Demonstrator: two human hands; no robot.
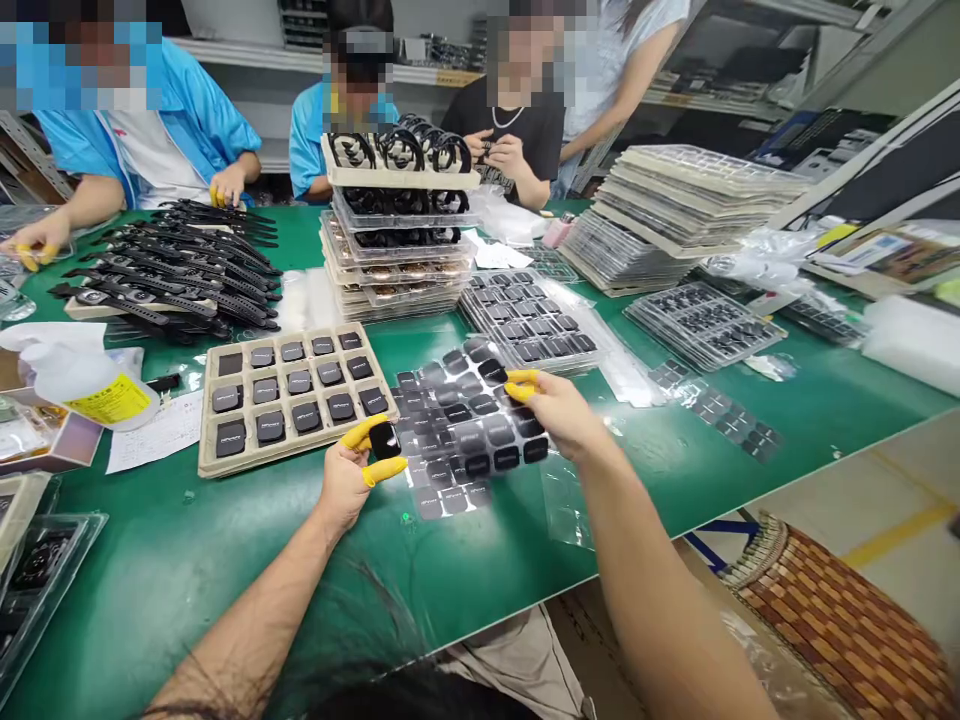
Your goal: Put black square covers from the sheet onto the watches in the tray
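My left hand [351, 478], with yellow finger cots, pinches a small black watch face [386, 440] by its edges. It is just off the near right corner of a beige tray [262, 455] holding rows of dark square watch faces with printed labels. With thumb and finger, also in yellow cots, my right hand [551, 405] grips the right edge of a clear sheet of dark square film stickers [499, 430]. That sheet is tilted up over more sticker sheets [450, 500] lying on the green table. Part of the lower sheets is hidden behind it.
Behind stand stacked trays of watches [401, 230], a pile of black-strapped watches [172, 270] and tall tray stacks [675, 200]. A white bottle [94, 385] lies left, near a paper sheet [154, 435]. Several co-workers are across the green table [247, 540]. A woven chair back [840, 610] is at right.
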